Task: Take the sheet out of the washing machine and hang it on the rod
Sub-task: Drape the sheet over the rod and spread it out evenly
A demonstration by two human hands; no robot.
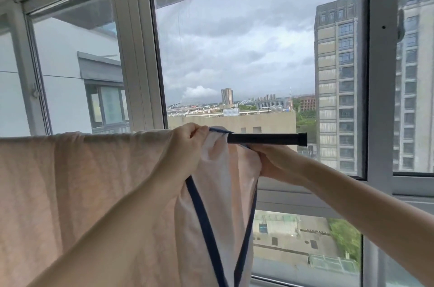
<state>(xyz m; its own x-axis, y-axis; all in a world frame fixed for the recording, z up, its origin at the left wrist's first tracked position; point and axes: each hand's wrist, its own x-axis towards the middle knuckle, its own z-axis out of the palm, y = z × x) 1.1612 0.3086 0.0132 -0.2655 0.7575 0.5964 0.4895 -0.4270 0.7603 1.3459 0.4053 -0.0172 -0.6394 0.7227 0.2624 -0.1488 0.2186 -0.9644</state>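
Note:
A pale pink sheet [70, 188] with a dark blue border hangs draped over a black rod [267, 138], covering the rod from the left edge of the view to near its right end. My left hand [185, 145] pinches the sheet's blue-edged corner on top of the rod. Just below the rod, my right hand [274, 161] grips the sheet's edge; its fingers are partly hidden behind the cloth. The rod's bare right end sticks out past both hands. The washing machine is out of view.
A large window with grey frames [375, 98] stands right behind the rod, with tall buildings and a cloudy sky outside. A second window frame [136, 51] rises to the left. The window sill [305, 195] runs below my right arm.

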